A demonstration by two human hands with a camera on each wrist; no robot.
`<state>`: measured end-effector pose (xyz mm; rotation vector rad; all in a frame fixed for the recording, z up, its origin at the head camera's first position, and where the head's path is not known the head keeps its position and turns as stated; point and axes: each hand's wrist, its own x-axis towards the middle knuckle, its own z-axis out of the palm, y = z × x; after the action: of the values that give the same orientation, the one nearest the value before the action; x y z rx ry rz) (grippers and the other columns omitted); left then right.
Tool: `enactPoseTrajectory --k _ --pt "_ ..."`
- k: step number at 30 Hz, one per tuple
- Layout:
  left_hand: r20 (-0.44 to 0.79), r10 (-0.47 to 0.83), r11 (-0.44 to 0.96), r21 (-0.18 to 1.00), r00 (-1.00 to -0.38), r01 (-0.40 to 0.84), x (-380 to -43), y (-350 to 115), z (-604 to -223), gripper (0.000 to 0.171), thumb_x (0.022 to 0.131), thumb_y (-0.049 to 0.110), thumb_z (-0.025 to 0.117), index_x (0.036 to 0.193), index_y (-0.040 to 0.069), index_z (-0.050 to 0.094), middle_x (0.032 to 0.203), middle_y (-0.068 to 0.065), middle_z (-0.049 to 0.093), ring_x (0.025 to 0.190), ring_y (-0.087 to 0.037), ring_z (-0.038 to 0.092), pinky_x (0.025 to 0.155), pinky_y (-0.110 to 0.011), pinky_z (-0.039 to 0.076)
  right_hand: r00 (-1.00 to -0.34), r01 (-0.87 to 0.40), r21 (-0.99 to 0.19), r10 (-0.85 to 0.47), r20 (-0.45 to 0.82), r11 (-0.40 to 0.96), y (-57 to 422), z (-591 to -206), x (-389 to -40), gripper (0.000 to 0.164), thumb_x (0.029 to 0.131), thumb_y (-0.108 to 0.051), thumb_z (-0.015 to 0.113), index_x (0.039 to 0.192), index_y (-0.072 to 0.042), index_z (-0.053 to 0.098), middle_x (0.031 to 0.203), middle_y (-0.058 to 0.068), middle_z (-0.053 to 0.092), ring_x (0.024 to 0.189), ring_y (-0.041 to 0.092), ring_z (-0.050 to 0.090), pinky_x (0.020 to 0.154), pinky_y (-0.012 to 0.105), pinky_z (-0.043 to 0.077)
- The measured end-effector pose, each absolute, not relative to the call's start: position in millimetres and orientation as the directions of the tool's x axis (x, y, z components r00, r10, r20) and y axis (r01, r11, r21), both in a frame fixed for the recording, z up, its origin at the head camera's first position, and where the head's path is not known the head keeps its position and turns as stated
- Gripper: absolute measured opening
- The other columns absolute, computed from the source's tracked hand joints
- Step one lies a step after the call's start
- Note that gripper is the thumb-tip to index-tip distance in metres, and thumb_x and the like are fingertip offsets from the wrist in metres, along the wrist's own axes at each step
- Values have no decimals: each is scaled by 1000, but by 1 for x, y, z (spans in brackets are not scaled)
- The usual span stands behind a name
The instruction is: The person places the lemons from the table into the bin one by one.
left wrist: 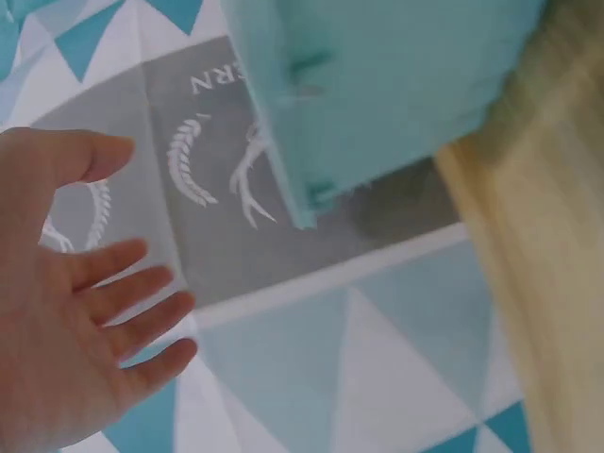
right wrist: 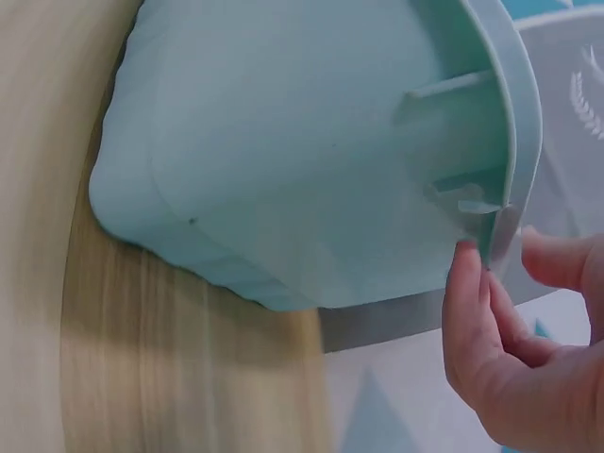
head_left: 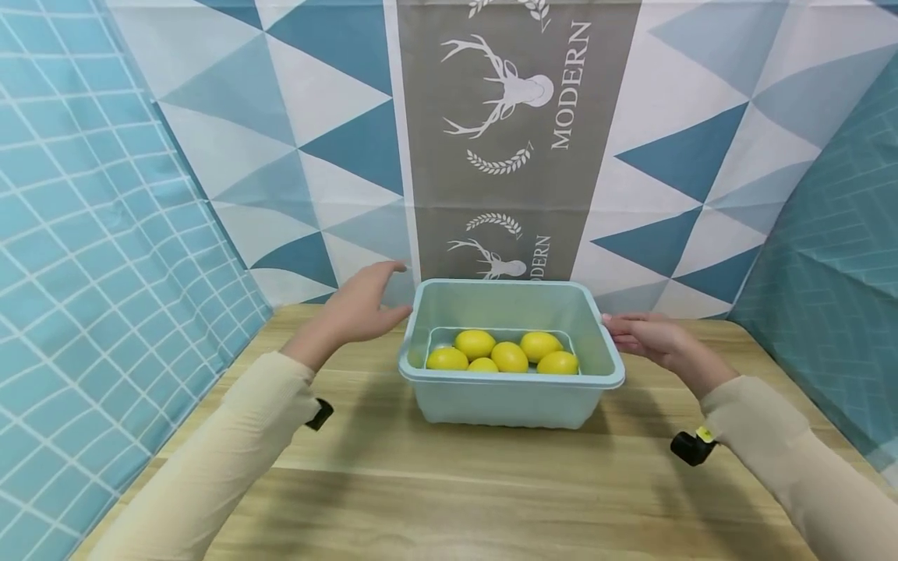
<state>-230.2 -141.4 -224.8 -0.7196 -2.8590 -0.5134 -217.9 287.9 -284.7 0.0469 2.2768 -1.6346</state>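
A pale blue-green plastic bin (head_left: 505, 401) stands at the back middle of the table, with several yellow lemons (head_left: 509, 357) lying on its floor. To its left is my left hand (head_left: 365, 304), thumb and fingers spread and holding nothing. The left wrist view shows a gap between this left hand (left wrist: 85, 311) and the bin's side (left wrist: 396, 94). At the opposite end, my right hand (head_left: 648, 335) has its fingertips right at the bin's rim. Seen from the right wrist, the right hand's fingers (right wrist: 472, 321) reach below the rim (right wrist: 524, 113), and its thumb lies just outside it.
The wooden table (head_left: 449, 491) stretches forward of the bin. Behind it hangs a patterned cloth (head_left: 337, 101) with triangles and deer heads. Blue tiled-print cloth (head_left: 91, 234) lines the left side, and a teal cloth (head_left: 835, 241) the right.
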Motion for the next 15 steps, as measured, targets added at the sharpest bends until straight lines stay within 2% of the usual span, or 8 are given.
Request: enactPoseTrajectory --k 2,4,6,9,11,15 --pt "275 400 825 307 -874 474 -226 -150 -233 66 92 34 60 145 3 35 149 -16 41 138 -35 38 112 -55 35 -973 130 -888 -118 -200 442 291 -283 -210 70 100 -38 48 142 15 29 100 0 67 84 -3 64 80 19 57" --pt "342 371 825 306 -863 476 -221 -157 -243 65 92 34 60 144 3 37 149 -18 39 139 -37 36 112 -57 32 -995 26 -833 -66 -75 552 293 -281 -199 66 101 -38 46 137 16 36 108 17 66 88 8 67 80 25 58" --pt "407 341 827 298 -847 476 -214 -162 -254 63 91 34 61 142 2 39 151 -20 37 139 -39 35 112 -60 30 -998 -58 -745 -13 67 665 296 -281 -186 60 101 -37 44 134 13 43 119 29 60 97 24 67 83 37 58" --pt "490 293 841 278 -821 465 -202 -169 -271 64 90 34 61 142 3 40 154 -21 32 140 -42 32 111 -63 28 -955 -143 -583 42 292 800 296 -290 -164 50 102 -34 46 130 7 51 127 33 54 110 47 56 87 57 51" --pt "534 269 848 263 -802 460 -194 -173 -281 66 88 34 62 143 4 39 155 -21 29 141 -43 30 110 -65 27 -915 -158 -494 62 400 855 296 -298 -151 48 101 -34 47 130 5 52 132 33 50 118 53 48 91 66 42" --pt "558 236 863 255 -795 435 -179 -179 -296 71 86 36 62 145 6 37 156 -21 27 143 -44 26 111 -65 23 -852 -178 -392 57 520 903 299 -319 -132 55 100 -33 50 136 7 44 142 35 38 129 55 35 101 70 29"
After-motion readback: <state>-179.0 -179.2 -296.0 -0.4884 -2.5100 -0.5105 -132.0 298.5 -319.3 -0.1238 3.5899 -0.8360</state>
